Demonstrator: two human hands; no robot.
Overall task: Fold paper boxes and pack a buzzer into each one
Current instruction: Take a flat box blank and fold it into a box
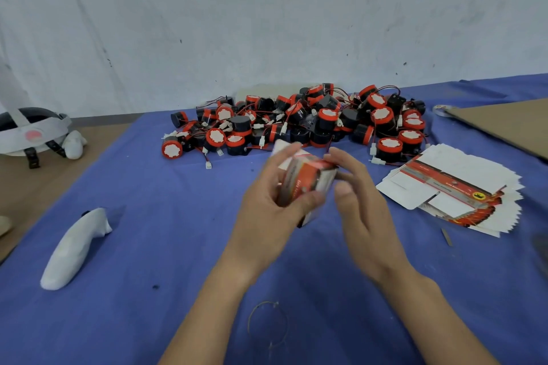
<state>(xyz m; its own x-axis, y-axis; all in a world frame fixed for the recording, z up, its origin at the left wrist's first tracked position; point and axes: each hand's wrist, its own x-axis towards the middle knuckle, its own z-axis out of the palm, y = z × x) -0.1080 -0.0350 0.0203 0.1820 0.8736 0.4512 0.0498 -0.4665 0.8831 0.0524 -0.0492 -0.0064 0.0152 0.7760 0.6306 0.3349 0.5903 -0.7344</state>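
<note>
My left hand (267,204) grips a small red, white and grey paper box (305,184) above the middle of the blue cloth, thumb on its near side and fingers behind it. A white flap stands open at the box's far end. My right hand (361,204) is beside the box on the right, fingers nearly straight, with fingertips touching its top right edge. The box is blurred and I cannot tell what is inside it. A pile of black and red buzzers (299,120) with wires lies behind the hands. A fanned stack of flat box blanks (456,190) lies at the right.
A white controller (74,249) lies on the blue cloth (148,320) at the left. A white headset (32,133) sits at the far left on the brown table. A cardboard sheet (510,124) and a tape roll (441,109) are at the far right. A thin wire loop (267,323) lies near me.
</note>
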